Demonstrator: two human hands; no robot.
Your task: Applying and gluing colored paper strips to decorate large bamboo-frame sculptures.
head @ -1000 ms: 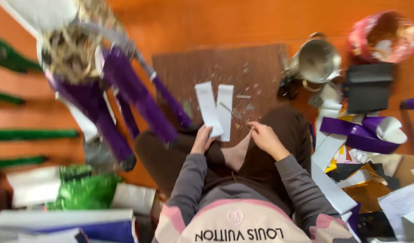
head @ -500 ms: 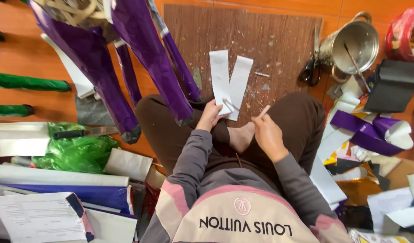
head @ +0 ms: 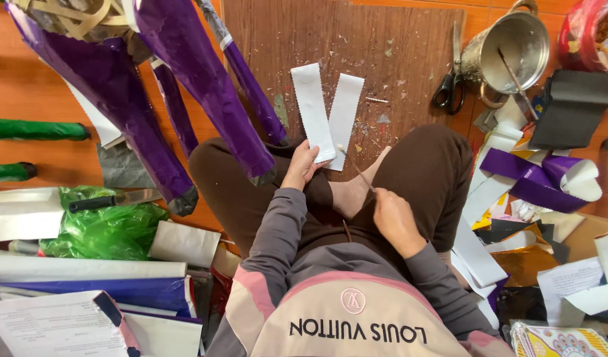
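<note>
I sit cross-legged on the floor. My left hand (head: pixel 303 165) pinches the lower ends of two white paper strips (head: pixel 315 109), which fan out over a brown board (head: pixel 396 46). My right hand (head: pixel 393 218) rests above my lap and grips a thin stick (head: pixel 358 172). The stick's tip touches the bottom of the right strip. A frame wrapped in purple paper (head: pixel 178 73) hangs over my left knee, close to the left hand.
Black-handled scissors (head: pixel 449 86) and a metal pot (head: pixel 512 49) lie at the board's right edge. Purple-and-white paper rolls (head: pixel 542 175), a black sheet (head: pixel 571 109) and scraps crowd the right. A knife (head: pixel 119 199), a green plastic bag (head: pixel 106 228) and paper sheets lie on the left.
The view has tilted, so the purple frame sits higher in the picture. My right hand drew back from the strips toward my lap with the stick. The left hand kept the strips.
</note>
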